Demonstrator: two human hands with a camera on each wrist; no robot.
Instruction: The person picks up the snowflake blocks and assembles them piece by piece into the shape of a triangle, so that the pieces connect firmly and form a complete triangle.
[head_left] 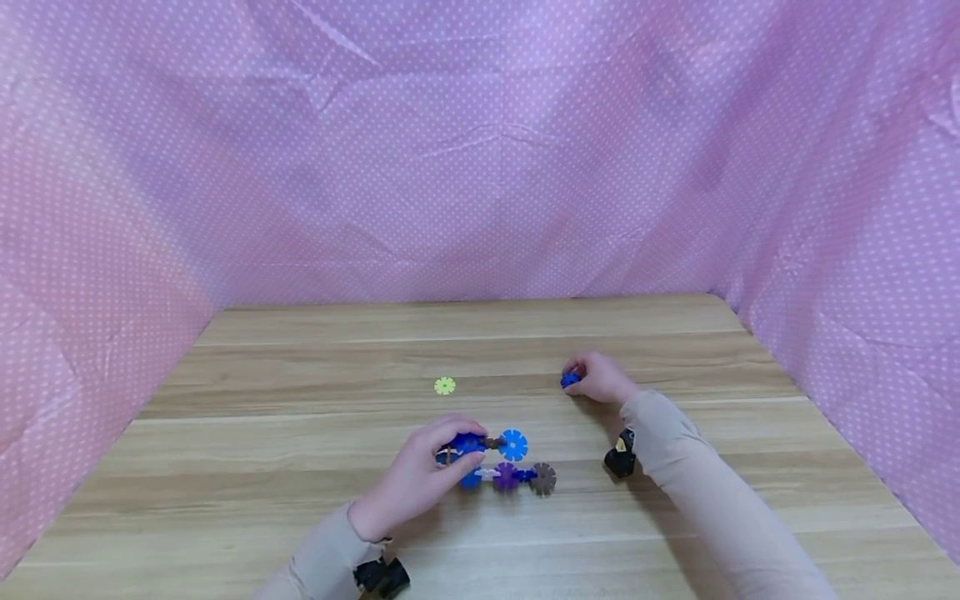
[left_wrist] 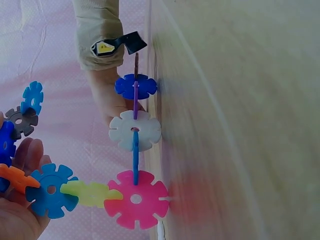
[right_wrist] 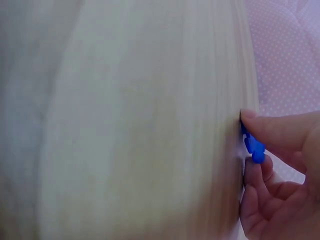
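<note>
My left hand (head_left: 416,471) grips a chain of slotted plastic discs near a dark blue disc (head_left: 469,443). A light blue disc (head_left: 513,454) and a brown disc (head_left: 543,487) end its two rows, with a purple disc (head_left: 506,483) partway along one. From the left wrist, a pink disc (left_wrist: 150,212), a white disc (left_wrist: 121,132), a yellow-green disc (left_wrist: 90,192) and an orange disc (left_wrist: 15,176) show in the linked chain. Farther out to the right, my right hand (head_left: 600,379) pinches a blue disc (head_left: 570,380) between thumb and fingers, close over the table.
A loose yellow-green disc (head_left: 452,387) lies on the wooden table (head_left: 300,358) beyond the chain. Pink dotted cloth (head_left: 480,183) hangs behind the table and along both sides. Each wrist carries a small black camera, such as the right wrist camera (head_left: 618,458).
</note>
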